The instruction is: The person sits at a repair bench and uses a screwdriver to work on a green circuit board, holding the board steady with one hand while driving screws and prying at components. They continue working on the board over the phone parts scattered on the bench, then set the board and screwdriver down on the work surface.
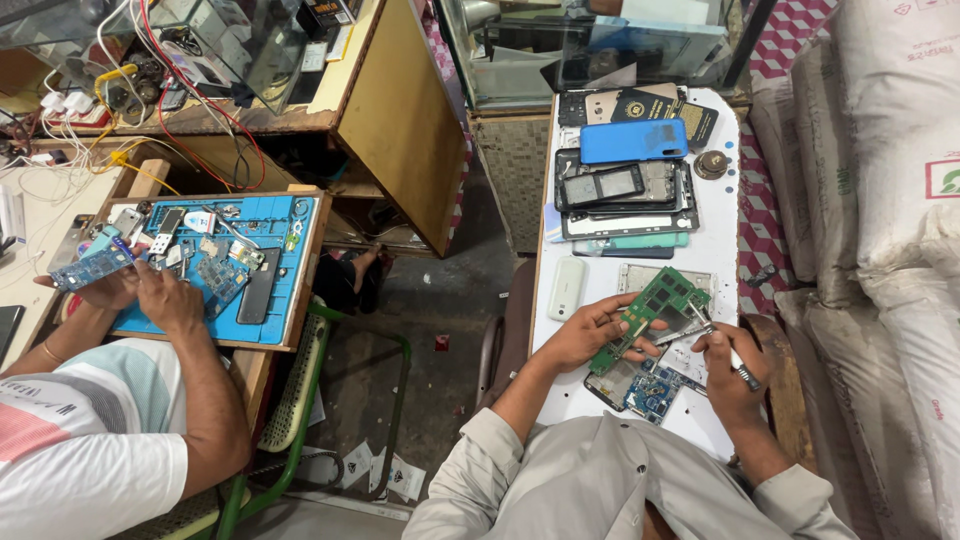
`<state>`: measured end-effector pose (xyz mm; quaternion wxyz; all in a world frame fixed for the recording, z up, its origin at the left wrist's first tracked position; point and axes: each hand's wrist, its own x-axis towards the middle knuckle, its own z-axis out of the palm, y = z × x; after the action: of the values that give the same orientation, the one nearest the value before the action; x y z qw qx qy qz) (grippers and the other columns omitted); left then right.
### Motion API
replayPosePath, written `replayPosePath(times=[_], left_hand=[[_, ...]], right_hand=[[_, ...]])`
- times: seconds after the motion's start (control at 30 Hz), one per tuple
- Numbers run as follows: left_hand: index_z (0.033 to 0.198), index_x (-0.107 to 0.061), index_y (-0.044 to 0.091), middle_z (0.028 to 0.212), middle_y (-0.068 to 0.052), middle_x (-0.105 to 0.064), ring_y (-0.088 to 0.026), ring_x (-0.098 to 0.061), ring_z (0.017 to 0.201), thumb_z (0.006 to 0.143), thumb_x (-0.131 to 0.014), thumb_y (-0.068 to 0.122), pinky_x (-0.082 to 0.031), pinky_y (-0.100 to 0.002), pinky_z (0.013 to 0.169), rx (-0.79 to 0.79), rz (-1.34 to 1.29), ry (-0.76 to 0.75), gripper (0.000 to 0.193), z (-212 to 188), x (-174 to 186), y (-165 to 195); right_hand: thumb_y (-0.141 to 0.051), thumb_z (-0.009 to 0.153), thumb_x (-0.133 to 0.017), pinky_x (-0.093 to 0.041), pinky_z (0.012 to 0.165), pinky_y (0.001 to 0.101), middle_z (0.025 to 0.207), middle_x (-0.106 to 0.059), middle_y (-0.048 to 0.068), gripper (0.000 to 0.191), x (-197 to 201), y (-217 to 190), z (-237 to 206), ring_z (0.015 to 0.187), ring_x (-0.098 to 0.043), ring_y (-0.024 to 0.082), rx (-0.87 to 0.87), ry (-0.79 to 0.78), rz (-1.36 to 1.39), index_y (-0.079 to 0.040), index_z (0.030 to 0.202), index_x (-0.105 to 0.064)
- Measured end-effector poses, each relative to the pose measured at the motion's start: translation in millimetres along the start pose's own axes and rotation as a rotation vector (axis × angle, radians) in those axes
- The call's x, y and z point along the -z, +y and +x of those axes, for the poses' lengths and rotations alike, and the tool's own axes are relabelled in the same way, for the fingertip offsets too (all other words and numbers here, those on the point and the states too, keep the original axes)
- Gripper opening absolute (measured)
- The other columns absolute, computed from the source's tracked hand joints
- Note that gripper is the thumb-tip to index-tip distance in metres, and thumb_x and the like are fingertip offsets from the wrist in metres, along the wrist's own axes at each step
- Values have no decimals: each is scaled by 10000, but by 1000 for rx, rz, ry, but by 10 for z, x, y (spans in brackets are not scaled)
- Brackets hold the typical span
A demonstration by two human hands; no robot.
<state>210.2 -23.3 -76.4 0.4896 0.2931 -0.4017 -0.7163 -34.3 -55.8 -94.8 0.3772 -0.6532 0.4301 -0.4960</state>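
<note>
My left hand [588, 336] grips a green circuit board [657, 308] by its lower left edge and holds it tilted over the white table [718, 240]. A thin metal tool [712, 340] is in my right hand [730, 378], its tip resting on the board's lower right edge. Under the board lie a blue circuit board [655, 390] and a phone frame [612, 384]. Both sleeves are grey.
Stacked phone frames [625, 195] and a blue phone back [633, 140] fill the table's far end, with a white phone [567, 288] at the left edge. A co-worker's hands [160, 295] hold a board over a blue mat [290, 290] at left. White sacks [890, 180] stand right.
</note>
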Motion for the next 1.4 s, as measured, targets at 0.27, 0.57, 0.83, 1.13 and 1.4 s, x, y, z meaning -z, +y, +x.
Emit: replayPosePath(times=[0.27,0.57,0.83,1.13,1.4], left_hand=[[1617,-296,-13,1410,-240,-596,-355,-690,1129,1106,-381,38,-622,-407,940,-3,-23,-9,521,4,-14,-2],[1621,-290,-13,1408,-251,-598,-354,-690,1132,1110,-392,44,-619,-408,951,-40,-39,-31,524,-37,-40,-34],[1612,-264,-10,1402,-271,-586,-363,-687,1126,1106,-371,58,-621,-402,939,-28,-21,1,521,-112,-180,-24],[1630,-184,34,1443,-285,-539,-361,-688,1099,1112,-352,84,-625,-401,926,-63,-36,6,546,-58,-141,-15],[1640,-162,36,1456,-290,-522,-355,-694,1066,1115,-343,62,-636,-407,885,-77,-26,33,556,-15,-121,-25]], right_hand=[[-215,1097,-553,-488,639,262,826,-706,38,272,15,15,5,690,-602,92,95,-22,-89,38,1122,-649],[-194,1083,-572,-479,604,240,826,-702,47,252,34,-140,-26,676,-599,71,110,-76,-46,33,1127,-672],[-183,1081,-558,-469,592,240,826,-701,77,263,132,-195,-121,655,-584,81,50,-78,27,50,1124,-672],[-191,1127,-487,-527,721,283,1051,-706,182,282,155,-122,-30,787,-660,162,-99,-86,326,48,1267,-543],[-101,1093,-527,-558,751,285,1184,-683,191,276,135,-131,28,865,-686,176,-45,-72,328,62,1315,-520]])
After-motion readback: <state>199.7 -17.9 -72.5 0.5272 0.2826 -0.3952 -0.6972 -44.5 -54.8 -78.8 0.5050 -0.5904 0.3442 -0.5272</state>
